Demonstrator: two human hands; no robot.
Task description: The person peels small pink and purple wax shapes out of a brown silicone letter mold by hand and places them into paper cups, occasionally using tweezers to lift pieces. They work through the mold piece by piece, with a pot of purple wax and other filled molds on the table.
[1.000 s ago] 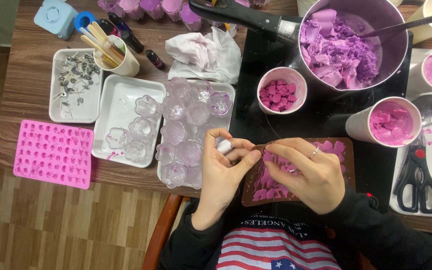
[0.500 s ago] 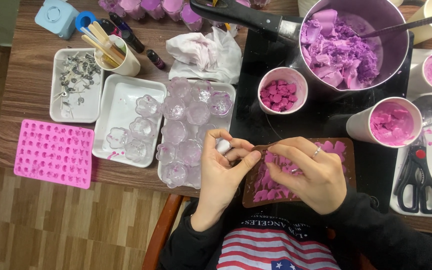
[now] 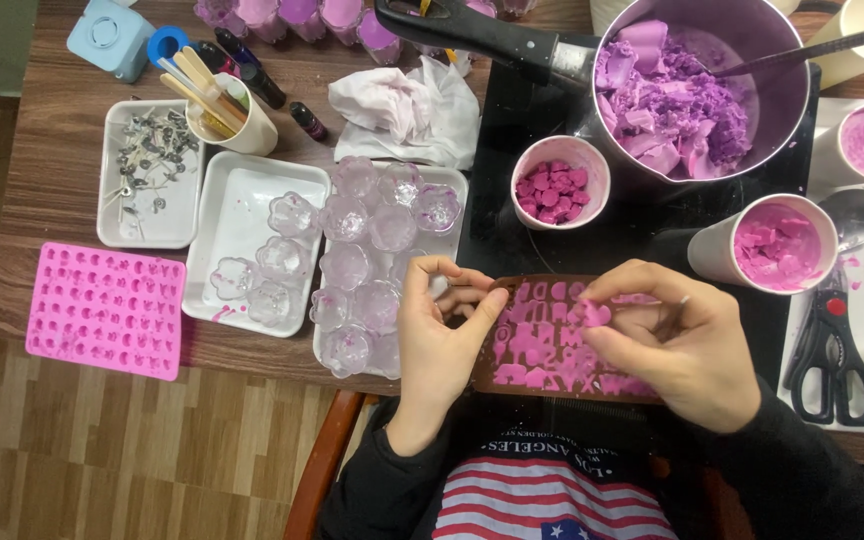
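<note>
Head view is looking down on two bare hands working over one brown letter mould (image 3: 552, 350) lying at the near table edge, its cavities filled with pink wax. The left hand (image 3: 442, 335) is gripping the mould's left end, thumb pressing on its top edge, fingers curled together. The right hand (image 3: 687, 340) is pinching one small pink wax piece (image 3: 593, 313) between thumb and fingertips, closed tight on it, just above the mould's right half.

Just left of the mould, two white trays are sitting side by side: the nearer tray (image 3: 452, 190) is carrying about nine clear flower-shaped cups, the other tray (image 3: 237, 190) four. A third white tray (image 3: 112, 225) further left is holding many small metal wick tabs. One pink silicone mould (image 3: 105, 310) is lying at the left, well apart from the hands.

Beyond the mould, one small white bowl (image 3: 553, 182) of dark pink chunks is standing beside one large pot (image 3: 692, 90) of purple wax lumps. Two white cups (image 3: 774, 243) of pink wax are standing to the right, with one spoon (image 3: 855, 215) and one pair of black scissors (image 3: 832, 350) beside them. One crumpled white cloth (image 3: 407, 110) is lying behind the trays.
</note>
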